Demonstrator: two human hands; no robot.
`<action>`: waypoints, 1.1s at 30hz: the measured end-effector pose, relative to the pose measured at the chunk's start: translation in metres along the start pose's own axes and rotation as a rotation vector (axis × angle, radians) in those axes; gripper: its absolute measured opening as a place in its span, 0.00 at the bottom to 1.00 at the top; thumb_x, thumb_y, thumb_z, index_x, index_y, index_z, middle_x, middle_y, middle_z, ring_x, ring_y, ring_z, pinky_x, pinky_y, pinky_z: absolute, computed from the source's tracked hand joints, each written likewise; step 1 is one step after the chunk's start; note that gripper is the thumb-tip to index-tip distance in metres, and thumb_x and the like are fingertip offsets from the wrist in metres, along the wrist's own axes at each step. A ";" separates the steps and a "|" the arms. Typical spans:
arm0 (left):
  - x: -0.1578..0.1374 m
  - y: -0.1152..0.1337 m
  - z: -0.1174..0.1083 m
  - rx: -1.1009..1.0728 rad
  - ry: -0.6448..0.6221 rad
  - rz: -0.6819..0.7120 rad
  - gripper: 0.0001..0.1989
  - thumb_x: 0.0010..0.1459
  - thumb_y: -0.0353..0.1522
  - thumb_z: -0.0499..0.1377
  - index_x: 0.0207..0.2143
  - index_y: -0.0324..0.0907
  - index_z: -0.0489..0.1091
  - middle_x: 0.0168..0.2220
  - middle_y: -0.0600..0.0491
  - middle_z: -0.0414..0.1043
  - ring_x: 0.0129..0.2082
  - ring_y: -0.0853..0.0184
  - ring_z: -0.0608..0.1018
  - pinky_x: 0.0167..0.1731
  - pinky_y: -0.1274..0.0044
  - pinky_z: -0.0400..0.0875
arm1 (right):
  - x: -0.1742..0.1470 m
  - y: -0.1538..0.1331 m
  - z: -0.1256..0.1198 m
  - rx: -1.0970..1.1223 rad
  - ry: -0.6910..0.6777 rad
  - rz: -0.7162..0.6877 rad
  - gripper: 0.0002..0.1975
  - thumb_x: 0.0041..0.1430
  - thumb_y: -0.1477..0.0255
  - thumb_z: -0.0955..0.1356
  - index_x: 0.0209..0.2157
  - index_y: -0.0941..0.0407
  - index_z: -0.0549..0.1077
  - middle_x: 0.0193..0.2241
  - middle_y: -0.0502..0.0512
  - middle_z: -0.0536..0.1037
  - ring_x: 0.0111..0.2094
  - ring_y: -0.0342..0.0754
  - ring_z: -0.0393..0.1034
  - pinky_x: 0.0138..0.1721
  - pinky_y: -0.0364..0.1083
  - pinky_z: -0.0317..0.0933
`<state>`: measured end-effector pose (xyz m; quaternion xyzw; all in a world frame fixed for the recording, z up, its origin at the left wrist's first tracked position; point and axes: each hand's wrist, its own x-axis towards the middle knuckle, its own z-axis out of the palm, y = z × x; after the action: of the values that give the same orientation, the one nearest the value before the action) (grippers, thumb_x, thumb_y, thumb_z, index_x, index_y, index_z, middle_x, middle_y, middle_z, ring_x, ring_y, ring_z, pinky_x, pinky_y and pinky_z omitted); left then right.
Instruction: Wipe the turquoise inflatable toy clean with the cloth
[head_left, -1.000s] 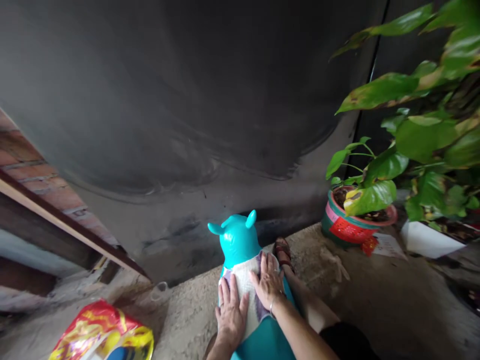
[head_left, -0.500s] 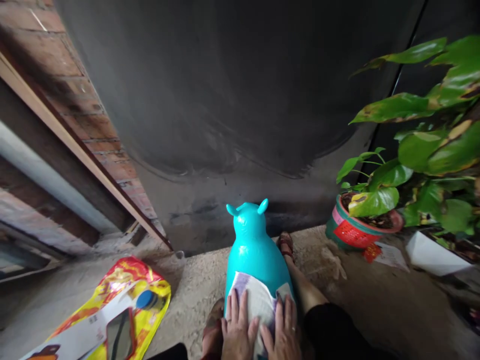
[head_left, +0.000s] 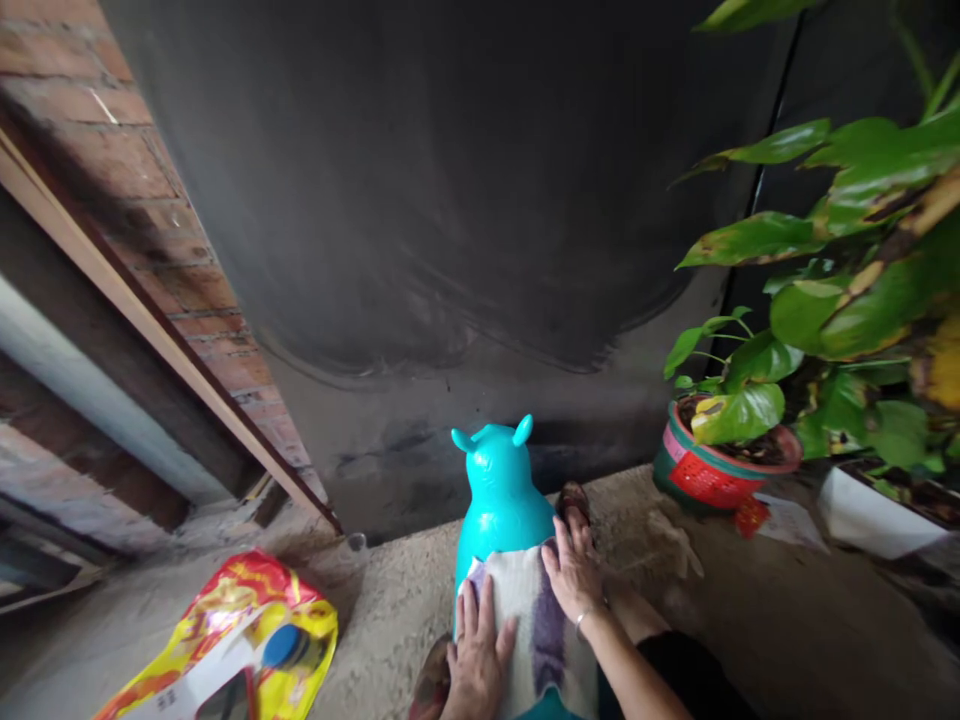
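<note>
A glossy turquoise animal-shaped toy (head_left: 499, 485) with two small ears stands on the floor between my feet, its head toward the dark panel. Over its back lies a white cloth with purple stripes (head_left: 521, 590); some turquoise shows below its near edge. My left hand (head_left: 478, 645) rests flat on the cloth's left part, fingers stretched forward. On the right side, my right hand (head_left: 576, 570) lies with spread fingers at the cloth's upper right edge. Both palms press from above, and neither hand is closed around anything.
A large dark panel (head_left: 465, 220) rises just ahead, with a brick wall (head_left: 180, 250) to its left. Potted plants stand right, one in a red and green pot (head_left: 716, 475), another in a white planter (head_left: 862, 510). A yellow and red bag (head_left: 225, 590) holds up a blue-capped container (head_left: 285, 648).
My right hand has moved forward from the middle of the cloth to its upper right edge. The cloth is now spread wider, showing its purple stripe. My left hand stays nearly in place.
</note>
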<state>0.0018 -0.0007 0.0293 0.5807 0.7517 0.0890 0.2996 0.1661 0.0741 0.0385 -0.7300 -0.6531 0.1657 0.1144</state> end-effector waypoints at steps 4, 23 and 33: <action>0.008 -0.015 0.002 -0.013 0.078 0.022 0.35 0.59 0.44 0.46 0.65 0.41 0.44 0.69 0.44 0.37 0.68 0.57 0.42 0.62 0.59 0.53 | -0.008 -0.003 -0.009 0.037 0.044 -0.192 0.20 0.62 0.76 0.58 0.53 0.49 0.68 0.58 0.58 0.65 0.61 0.56 0.54 0.57 0.59 0.55; -0.010 -0.051 -0.017 0.339 0.407 0.933 0.06 0.55 0.39 0.57 0.32 0.54 0.74 0.31 0.58 0.79 0.32 0.66 0.80 0.37 0.73 0.76 | -0.115 0.026 -0.041 0.031 -0.077 -0.652 0.03 0.57 0.73 0.68 0.30 0.50 0.71 0.23 0.41 0.76 0.24 0.42 0.70 0.22 0.42 0.47; -0.014 -0.069 -0.006 0.489 0.344 0.854 0.13 0.55 0.36 0.55 0.43 0.52 0.73 0.42 0.53 0.79 0.41 0.61 0.80 0.43 0.70 0.75 | -0.126 0.023 -0.073 0.212 -0.053 -0.618 0.14 0.68 0.68 0.54 0.32 0.53 0.67 0.34 0.51 0.74 0.35 0.45 0.69 0.36 0.43 0.56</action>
<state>-0.0557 -0.0340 0.0059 0.8657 0.4848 0.1193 -0.0355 0.2044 -0.0497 0.1083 -0.4766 -0.8258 0.2091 0.2174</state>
